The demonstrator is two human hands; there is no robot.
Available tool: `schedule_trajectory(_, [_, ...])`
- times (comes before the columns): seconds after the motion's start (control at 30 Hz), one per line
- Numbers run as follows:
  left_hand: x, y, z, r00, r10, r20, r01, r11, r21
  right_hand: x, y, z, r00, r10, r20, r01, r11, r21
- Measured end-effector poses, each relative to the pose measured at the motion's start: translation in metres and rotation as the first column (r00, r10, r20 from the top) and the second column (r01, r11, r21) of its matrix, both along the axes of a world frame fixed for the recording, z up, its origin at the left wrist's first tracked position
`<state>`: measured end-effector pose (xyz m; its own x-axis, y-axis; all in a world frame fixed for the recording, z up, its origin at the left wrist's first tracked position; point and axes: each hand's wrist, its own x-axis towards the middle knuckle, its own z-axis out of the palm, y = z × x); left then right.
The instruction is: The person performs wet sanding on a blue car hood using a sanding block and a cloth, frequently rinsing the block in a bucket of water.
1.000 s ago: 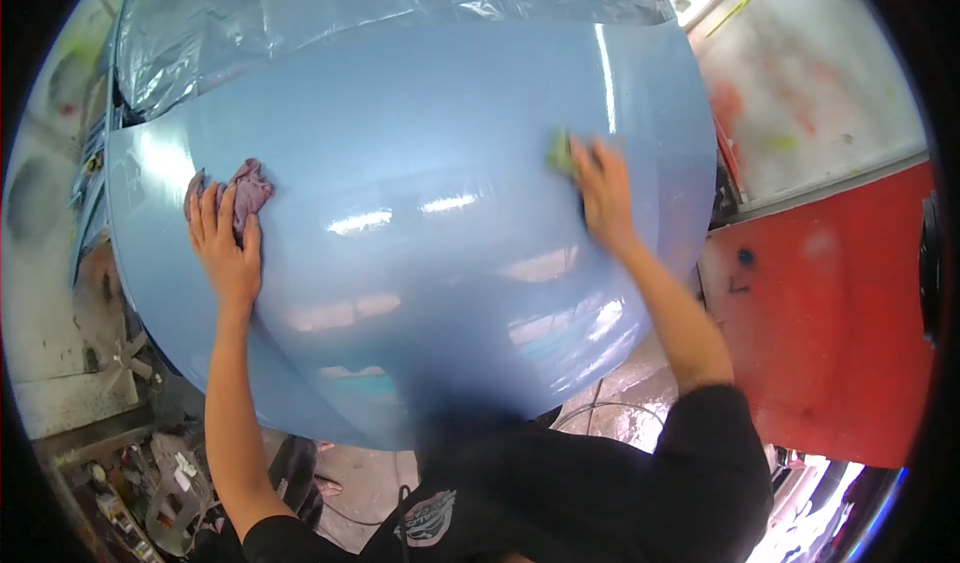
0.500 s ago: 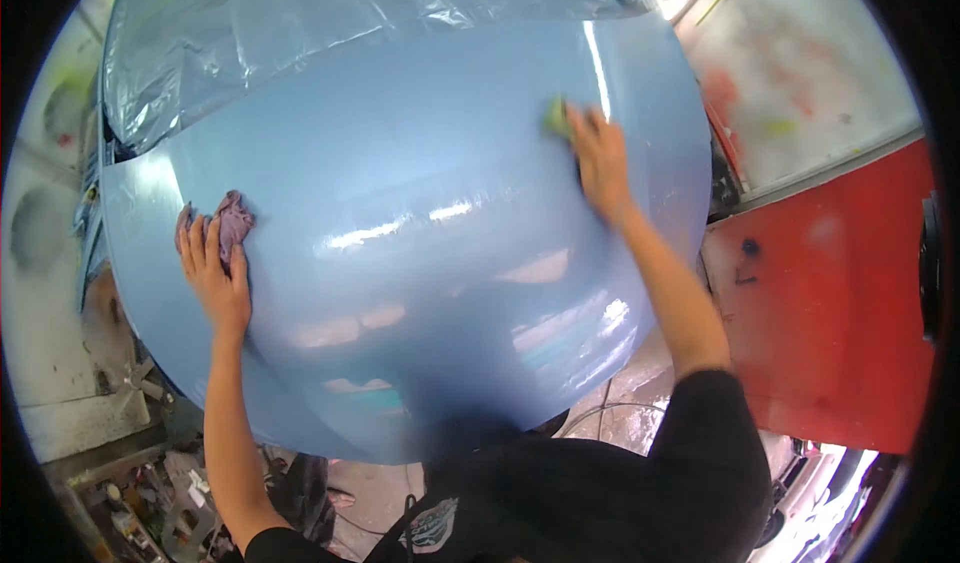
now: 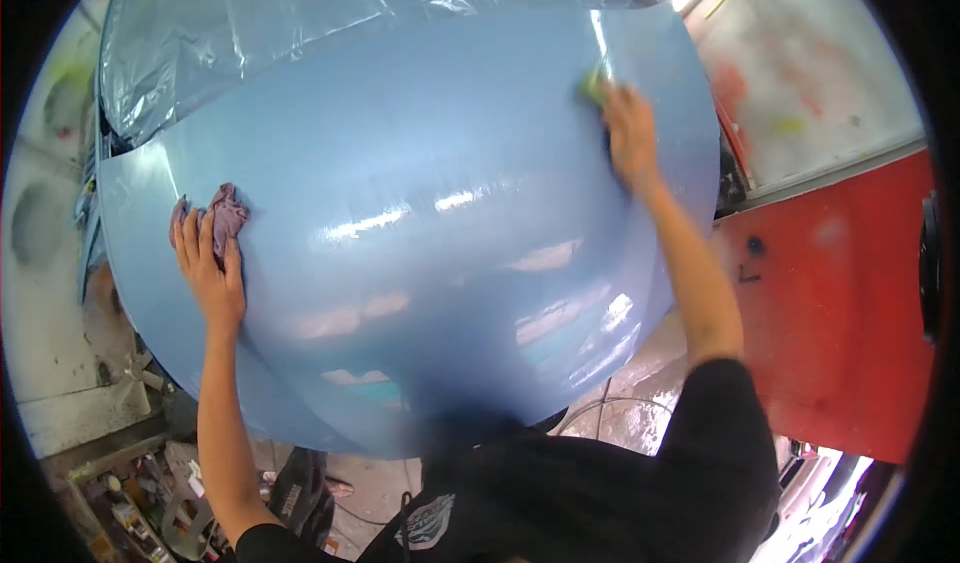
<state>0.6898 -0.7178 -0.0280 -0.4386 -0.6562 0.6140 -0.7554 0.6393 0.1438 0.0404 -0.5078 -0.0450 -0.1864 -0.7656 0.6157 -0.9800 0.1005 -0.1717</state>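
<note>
A large, curved light-blue car hood [image 3: 400, 128] spreads out in front of me, with shiny reflections across it. On its left side my left hand [image 3: 212, 278] presses a crumpled mauve cloth [image 3: 230, 211] against the surface, the cloth bunched under and between the fingers. Far to the right, my right hand [image 3: 632, 143] holds a small green pad [image 3: 594, 87] on the hood near its upper right part. Motion smears the pad, and the hand partly hides it, so I cannot make out its exact kind.
Wrinkled clear plastic sheeting [image 3: 300, 23] covers the area beyond the hood. A red panel [image 3: 830, 313] stands at the right. Cluttered small items fill a box [image 3: 130, 503] at the lower left. A cable [image 3: 600, 403] lies on the floor below the hood.
My right hand and the green pad have moved to the right and a little farther away over the hood. My left hand stays on the cloth, nearly in place.
</note>
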Motion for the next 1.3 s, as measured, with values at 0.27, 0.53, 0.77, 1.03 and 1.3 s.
schedule_trajectory(0.27, [-0.028, 0.003, 0.008, 1.0, -0.021, 0.021, 0.021, 1.0, 0.007, -0.072, -0.012, 0.031, 0.995, 0.079, 0.065, -0.082, 0.996, 0.032])
schedule_trajectory(0.53, [-0.007, 0.007, 0.011, 0.999, -0.001, 0.042, 0.001, 1.0, 0.007, 0.018, -0.004, 0.014, 0.985, 0.106, 0.134, -0.117, 0.99, 0.078])
schedule_trajectory(0.77, [-0.021, 0.008, 0.01, 0.998, 0.04, 0.053, -0.042, 0.998, 0.043, 0.066, -0.033, 0.026, 0.955, 0.282, -0.088, -0.266, 0.951, 0.16])
schedule_trajectory(1.03, [0.003, 0.008, -0.007, 0.993, 0.118, 0.023, -0.118, 0.993, 0.022, 0.163, -0.072, 0.017, 0.94, 0.309, -0.147, -0.323, 0.943, -0.085])
schedule_trajectory(1.3, [-0.009, 0.01, -0.003, 0.995, 0.095, -0.043, -0.094, 0.995, 0.019, 0.161, -0.097, 0.057, 0.862, 0.495, -0.114, -0.482, 0.868, 0.123])
